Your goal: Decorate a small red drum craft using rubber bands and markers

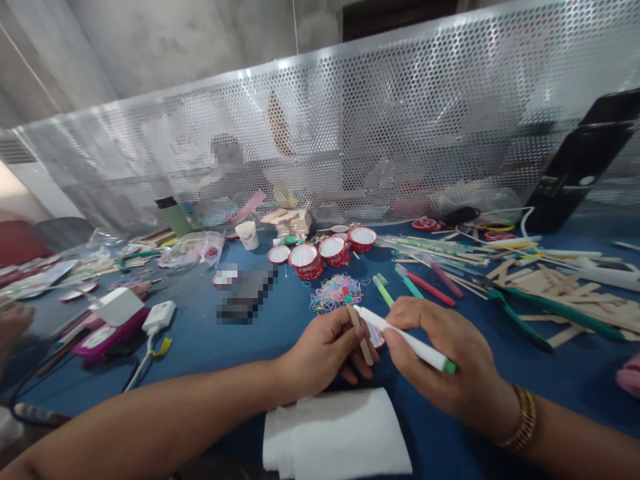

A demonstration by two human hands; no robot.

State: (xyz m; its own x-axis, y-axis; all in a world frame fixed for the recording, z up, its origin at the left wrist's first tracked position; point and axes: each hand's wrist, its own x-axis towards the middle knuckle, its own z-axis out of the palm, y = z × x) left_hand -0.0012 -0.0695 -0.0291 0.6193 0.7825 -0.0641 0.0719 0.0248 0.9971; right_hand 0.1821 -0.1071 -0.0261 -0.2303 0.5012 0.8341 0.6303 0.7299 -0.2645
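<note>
Between the thumb and fingers of my left hand (325, 350) is a wooden craft stick (367, 350), held at a slant. Its upper end is coloured red, with green below. My right hand (440, 360) grips a white marker (417, 347) with a green end. The marker's tip is at the green part of the stick; whether it touches I cannot tell. Just beyond my hands lies a pile of small coloured rubber bands (333, 293). A folded white cloth or tissue (340, 437) lies below them, close to me.
Several red-rimmed round containers (306, 260) stand behind the bands. Coloured markers (431, 288), green-handled pliers (565, 310) and loose craft sticks (570, 287) lie to the right. A phone (247, 293) and white charger (159, 315) lie left. A perforated metal screen (320, 147) closes the back; another person's hand (15, 323) shows far left.
</note>
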